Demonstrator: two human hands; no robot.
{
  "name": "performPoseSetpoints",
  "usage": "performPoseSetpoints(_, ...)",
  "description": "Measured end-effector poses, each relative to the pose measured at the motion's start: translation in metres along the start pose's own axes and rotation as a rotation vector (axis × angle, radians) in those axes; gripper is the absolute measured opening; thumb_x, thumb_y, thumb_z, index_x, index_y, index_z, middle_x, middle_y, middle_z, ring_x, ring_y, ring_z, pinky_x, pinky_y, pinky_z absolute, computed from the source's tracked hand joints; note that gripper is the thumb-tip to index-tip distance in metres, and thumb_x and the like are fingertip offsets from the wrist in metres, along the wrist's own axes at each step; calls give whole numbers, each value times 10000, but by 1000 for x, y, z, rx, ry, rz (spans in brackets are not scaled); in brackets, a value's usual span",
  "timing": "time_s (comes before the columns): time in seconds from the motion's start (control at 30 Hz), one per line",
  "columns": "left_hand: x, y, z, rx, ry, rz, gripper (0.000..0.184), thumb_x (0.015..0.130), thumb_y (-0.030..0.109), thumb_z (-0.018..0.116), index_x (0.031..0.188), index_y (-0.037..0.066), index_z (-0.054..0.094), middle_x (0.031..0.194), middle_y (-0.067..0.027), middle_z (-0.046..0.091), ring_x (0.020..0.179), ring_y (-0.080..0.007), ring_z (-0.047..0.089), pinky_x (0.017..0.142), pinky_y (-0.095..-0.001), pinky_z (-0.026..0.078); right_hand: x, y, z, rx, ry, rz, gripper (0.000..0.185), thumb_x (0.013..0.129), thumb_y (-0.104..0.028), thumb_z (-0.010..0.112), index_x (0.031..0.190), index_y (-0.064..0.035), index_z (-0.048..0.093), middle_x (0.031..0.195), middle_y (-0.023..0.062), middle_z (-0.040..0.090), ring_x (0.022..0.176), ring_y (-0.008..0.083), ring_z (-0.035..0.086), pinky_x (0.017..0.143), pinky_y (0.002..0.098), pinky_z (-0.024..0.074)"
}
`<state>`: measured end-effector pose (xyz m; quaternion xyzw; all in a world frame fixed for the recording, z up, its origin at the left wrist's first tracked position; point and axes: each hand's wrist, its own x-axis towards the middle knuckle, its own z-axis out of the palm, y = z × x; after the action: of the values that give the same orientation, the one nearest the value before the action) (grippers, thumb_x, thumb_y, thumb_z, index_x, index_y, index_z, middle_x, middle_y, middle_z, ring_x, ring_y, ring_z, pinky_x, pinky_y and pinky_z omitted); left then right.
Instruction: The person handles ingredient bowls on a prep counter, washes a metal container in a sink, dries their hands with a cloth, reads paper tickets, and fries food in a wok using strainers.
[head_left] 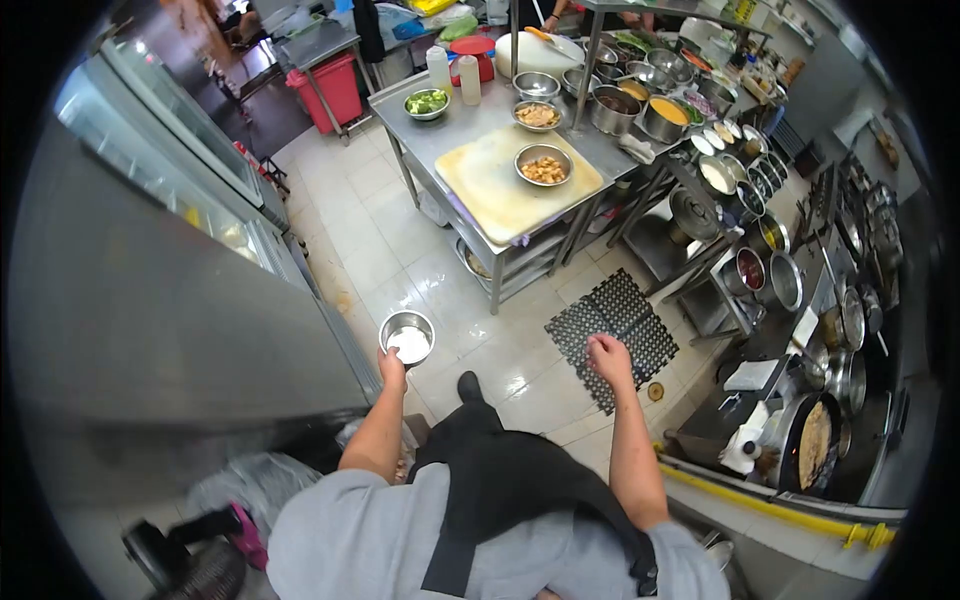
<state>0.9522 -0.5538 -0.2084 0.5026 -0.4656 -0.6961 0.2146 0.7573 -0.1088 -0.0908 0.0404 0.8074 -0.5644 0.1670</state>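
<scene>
My left hand (392, 366) grips the rim of a round steel bowl (407, 338), with the thumb over its near edge. Something pale shows inside the bowl; I cannot tell whether it is contents or glare. Out in front of my body, above a black rubber mat (622, 330), my right hand (609, 360) is closed with its fingers curled, and nothing shows in it. The worktable ahead carries a cutting board (475, 190), where a steel bowl of browned chunks (543, 166) stands. Both hands are apart from the table.
Tall steel fridges (190, 270) line the left side. To the right, a stove holds a large pan (815, 445) behind a yellow pipe (780, 500). Pots of sauces (665, 115) crowd the table's far right. A red bin (325, 92) stands at the back. The tiled floor (440, 290) looks wet.
</scene>
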Motion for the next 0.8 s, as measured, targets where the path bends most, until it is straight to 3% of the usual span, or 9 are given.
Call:
performPoseSetpoints(0.07,33,22,-9,-1,105,-45,529,849,147,537,1355,30,431,1220,-177,557,1056,-317,595,806,-440,564,27,-23,50,-127,-226,-7,283,926,-233,598,1056,0,692,783,93,697,577,145,638,532,287,515)
performPoseSetpoints(0.1,64,14,-21,-17,169,45,504,854,152,543,1331,14,459,1182,-171,577,994,-319,619,807,-434,566,38,-28,72,-176,-262,2,276,925,-244,608,1054,-16,695,795,71,698,578,139,638,536,282,519)
performPoseSetpoints(0.17,109,24,-40,-221,55,-109,410,881,174,536,1247,-10,543,1143,-172,615,961,-328,655,812,-433,571,67,-25,104,-300,-270,-23,296,906,-279,631,1064,-41,706,827,61,711,608,150,670,584,299,543)
performPoseSetpoints(0.2,114,45,-38,-270,-18,-163,414,897,199,511,1249,-15,547,1188,-185,609,1007,-332,649,829,-455,565,71,-44,111,-477,-247,-248,332,897,-330,619,1038,-45,717,875,110,724,605,184,687,634,343,556)
performPoseSetpoints(0.3,156,87,-37,-135,-24,-177,463,916,271,482,1265,-28,536,1221,-181,604,1088,-343,614,882,-519,521,92,-76,138,-552,-224,-293,378,874,-371,579,1017,-52,722,972,180,713,932,341,674,817,417,533)
performPoseSetpoints(0.33,168,105,-29,-36,54,-157,478,912,281,488,1270,-32,530,1220,-183,595,1092,-346,608,872,-519,527,93,-96,144,-553,-215,-251,372,876,-367,584,1016,-52,723,971,175,715,918,338,676,815,416,534)
performPoseSetpoints(0.43,241,129,-21,4,-58,-165,495,908,287,492,1281,-38,517,1243,-186,577,1091,-350,607,858,-507,532,106,-131,161,-539,-249,-175,356,876,-356,599,1013,-52,724,957,164,719,896,329,679,808,412,535)
performPoseSetpoints(0.67,370,235,35,-38,-98,-113,531,900,299,453,1296,-52,507,1247,-206,570,1087,-348,610,803,-468,555,169,-228,249,-316,-355,-236,335,883,-350,624,1004,-54,722,890,136,727,823,284,690,753,390,535)
performPoseSetpoints(0.8,472,288,31,-145,-189,-133,549,921,314,434,1344,-30,495,1261,-198,593,1137,-369,598,906,-490,536,235,-309,326,-210,-501,-177,342,886,-357,624,1008,-51,717,874,133,723,808,281,686,739,377,532)
